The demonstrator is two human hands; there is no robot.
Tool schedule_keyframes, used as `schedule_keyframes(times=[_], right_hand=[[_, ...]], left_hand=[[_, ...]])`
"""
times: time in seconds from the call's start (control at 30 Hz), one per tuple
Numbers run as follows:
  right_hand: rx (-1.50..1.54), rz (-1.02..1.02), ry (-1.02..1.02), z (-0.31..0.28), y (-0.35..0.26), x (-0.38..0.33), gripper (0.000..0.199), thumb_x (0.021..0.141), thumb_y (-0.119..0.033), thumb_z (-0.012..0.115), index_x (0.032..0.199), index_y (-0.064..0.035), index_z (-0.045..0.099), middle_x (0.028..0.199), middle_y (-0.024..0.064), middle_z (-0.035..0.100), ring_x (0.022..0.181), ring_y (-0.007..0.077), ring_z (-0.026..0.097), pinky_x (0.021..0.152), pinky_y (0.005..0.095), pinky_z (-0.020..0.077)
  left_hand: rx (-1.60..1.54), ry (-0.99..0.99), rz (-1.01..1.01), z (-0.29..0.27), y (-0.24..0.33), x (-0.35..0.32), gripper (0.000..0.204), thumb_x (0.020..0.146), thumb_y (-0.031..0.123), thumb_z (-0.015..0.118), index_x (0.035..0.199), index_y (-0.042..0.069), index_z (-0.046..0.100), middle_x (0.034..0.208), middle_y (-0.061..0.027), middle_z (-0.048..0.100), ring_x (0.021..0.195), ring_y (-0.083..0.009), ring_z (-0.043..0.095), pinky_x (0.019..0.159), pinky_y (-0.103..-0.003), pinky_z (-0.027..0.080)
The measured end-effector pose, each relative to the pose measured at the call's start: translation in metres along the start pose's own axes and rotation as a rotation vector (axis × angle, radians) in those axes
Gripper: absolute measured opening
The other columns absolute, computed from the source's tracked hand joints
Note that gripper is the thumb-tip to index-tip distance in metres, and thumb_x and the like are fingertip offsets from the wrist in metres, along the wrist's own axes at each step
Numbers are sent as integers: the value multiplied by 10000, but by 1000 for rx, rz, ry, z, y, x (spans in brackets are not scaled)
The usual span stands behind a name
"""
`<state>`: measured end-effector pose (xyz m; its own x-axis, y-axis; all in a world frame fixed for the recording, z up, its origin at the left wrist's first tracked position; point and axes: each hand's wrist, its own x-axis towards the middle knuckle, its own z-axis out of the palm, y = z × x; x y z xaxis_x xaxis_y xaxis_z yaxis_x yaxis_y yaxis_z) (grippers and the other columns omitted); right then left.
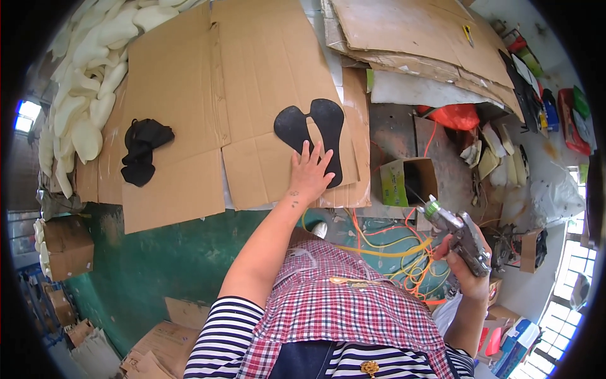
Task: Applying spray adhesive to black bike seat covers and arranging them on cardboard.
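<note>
A flat black piece (291,125) with two rounded lobes and a narrower stem lies on the cardboard sheet (265,69) in front of me. My left hand (310,170) rests on its near part, palm down with the fingers spread. Off to the right, my right hand (464,265) is wrapped round a grey metal spray gun (468,243) with a green tip, which points up and left, away from the black piece. A crumpled heap of black fabric-like pieces (144,148) sits on the left part of the cardboard.
Cream foam pieces (95,63) pile up at the far left. An open green-sided box (394,183) stands near the spray gun. Stacked cardboard (404,31) with a yellow cutter (468,35) lies at the far right. Tangled yellow and orange hoses (410,259) cover part of the green floor (164,265).
</note>
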<state>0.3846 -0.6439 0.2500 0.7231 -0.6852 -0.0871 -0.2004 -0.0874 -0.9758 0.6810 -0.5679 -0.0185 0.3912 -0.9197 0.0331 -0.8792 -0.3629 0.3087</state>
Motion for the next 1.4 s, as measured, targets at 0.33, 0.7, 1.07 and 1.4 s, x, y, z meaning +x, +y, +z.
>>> schedule_keyframes(times=[0.33,0.7,1.07,1.4], right_hand=[[-23,11,115,-7,-10,-7,624,762,-157,695,1293,44,437,824,96,625,728,147,598,672,277,469],[-48,52,2,-8,-10,2,618,781,-177,688,1289,61,430,840,103,614,736,158,595,692,293,475],[-2,-1,-30,-11,-11,-2,625,755,-130,674,1297,51,421,874,127,616,740,182,603,698,309,480],[-45,86,-98,-3,-10,12,612,756,-125,668,1292,56,437,846,106,620,743,166,602,691,297,476]], left_hand=[[8,18,11,2,0,2,596,841,389,593,1379,204,415,1484,-101,268,1385,-363,181,1067,-587,195],[-12,23,3,4,-1,5,599,835,382,607,1374,202,419,1484,-100,270,1387,-360,178,1072,-592,191],[-24,37,10,5,-1,8,611,828,375,615,1376,191,417,1475,-105,279,1380,-359,191,1070,-598,190],[-71,162,87,-2,14,-11,554,807,359,629,1275,90,505,1402,-159,349,1292,-410,298,1032,-552,269]])
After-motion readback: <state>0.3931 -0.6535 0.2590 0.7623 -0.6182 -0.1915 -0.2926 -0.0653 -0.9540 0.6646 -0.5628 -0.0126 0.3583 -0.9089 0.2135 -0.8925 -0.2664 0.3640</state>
